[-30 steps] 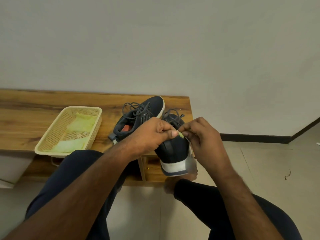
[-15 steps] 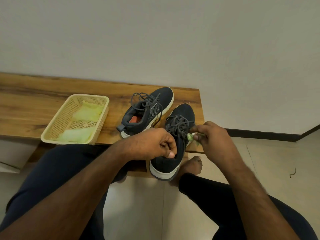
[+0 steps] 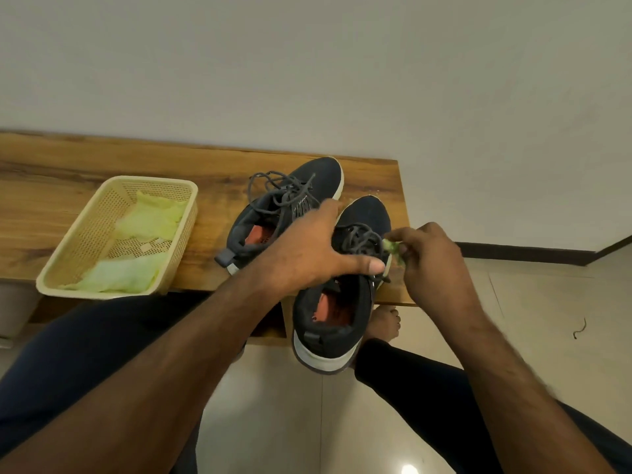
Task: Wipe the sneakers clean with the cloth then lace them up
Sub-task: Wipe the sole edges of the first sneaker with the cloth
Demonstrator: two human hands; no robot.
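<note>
Two dark navy sneakers with grey laces sit at the right end of a wooden bench (image 3: 85,172). The far sneaker (image 3: 273,213) lies further back, laces loose. The near sneaker (image 3: 337,313) overhangs the bench's front edge, heel toward me, orange insole showing. My left hand (image 3: 307,254) rests spread over its tongue and laces, fingers apart, thumb pointing right. At the shoe's right side, my right hand (image 3: 431,265) pinches a small crumpled green cloth (image 3: 393,249) next to the laces.
A cream plastic basket (image 3: 85,241) holding pale green cloths stands on the bench to the left. My legs in dark trousers fill the bottom, a bare foot (image 3: 384,323) under the bench edge. Tiled floor and white wall lie to the right.
The near sneaker has come down from a raised hold onto the bench edge. My left hand has let go of its pinch and spread over the laces; my right hand shifted right with the cloth.
</note>
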